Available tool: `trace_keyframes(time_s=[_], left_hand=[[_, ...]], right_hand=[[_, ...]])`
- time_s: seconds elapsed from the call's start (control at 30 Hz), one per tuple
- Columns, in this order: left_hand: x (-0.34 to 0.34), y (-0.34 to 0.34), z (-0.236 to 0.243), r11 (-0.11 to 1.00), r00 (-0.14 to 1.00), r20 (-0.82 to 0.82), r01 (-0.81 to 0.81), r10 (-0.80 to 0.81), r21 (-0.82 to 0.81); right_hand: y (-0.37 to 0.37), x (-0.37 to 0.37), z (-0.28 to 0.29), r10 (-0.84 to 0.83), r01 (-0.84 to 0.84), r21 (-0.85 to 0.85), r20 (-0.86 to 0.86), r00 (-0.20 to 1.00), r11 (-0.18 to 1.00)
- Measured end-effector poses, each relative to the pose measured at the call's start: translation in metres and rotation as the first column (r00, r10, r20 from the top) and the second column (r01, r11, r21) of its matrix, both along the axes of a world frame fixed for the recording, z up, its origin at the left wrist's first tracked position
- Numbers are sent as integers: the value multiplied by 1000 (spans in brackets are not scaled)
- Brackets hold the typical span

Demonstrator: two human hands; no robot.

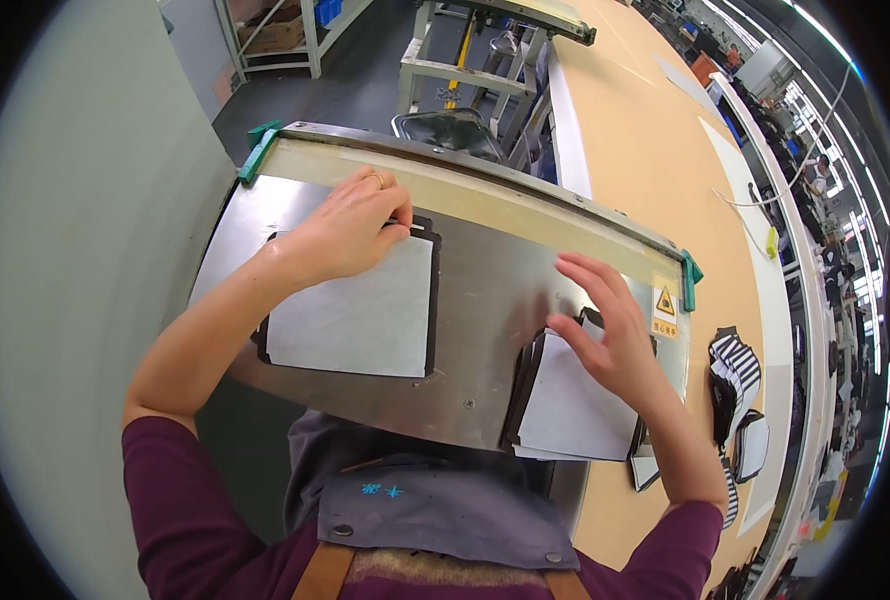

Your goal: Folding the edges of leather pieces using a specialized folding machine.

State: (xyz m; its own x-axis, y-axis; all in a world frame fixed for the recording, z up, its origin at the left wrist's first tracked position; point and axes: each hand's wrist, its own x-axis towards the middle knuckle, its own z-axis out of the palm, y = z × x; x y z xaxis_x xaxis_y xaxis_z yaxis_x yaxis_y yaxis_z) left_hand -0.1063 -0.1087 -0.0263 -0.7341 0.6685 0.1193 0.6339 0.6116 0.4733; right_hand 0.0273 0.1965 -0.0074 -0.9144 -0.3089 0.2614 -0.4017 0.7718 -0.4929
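Note:
A flat white panel with a black border (355, 310) lies on the metal plate (480, 300) of a bench in front of me. My left hand (360, 225) is at its upper edge, fingers curled and pinched on the black border. Part of that edge is hidden under the hand. To the right, a stack of similar black-edged white panels (575, 400) sits near the plate's front edge. Over the top of this stack hovers my right hand (610, 335), its fingers spread and holding nothing.
Green clamps (258, 152) (689, 280) grip the bench's far corners, with a metal bar (445, 155) between them. A long tan table (655, 150) runs along the right, bearing striped pieces (733, 375). A stool (450, 130) stands beyond; a pale wall (85, 250) rises at left.

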Motion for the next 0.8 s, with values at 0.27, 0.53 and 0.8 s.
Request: trace_keyframes(time_s=[0.27, 0.53, 0.8], left_hand=[[16, 1, 2, 996, 983, -164, 82, -76, 31], [20, -9, -14, 986, 994, -79, 88, -78, 140], [23, -26, -7, 994, 982, -186, 54, -36, 92]], right_hand=[[-95, -81, -43, 89, -80, 103, -87, 992, 992], [-113, -99, -36, 42, -29, -92, 149, 988, 995], [-22, -106, 2, 183, -80, -642, 95, 978, 762]])
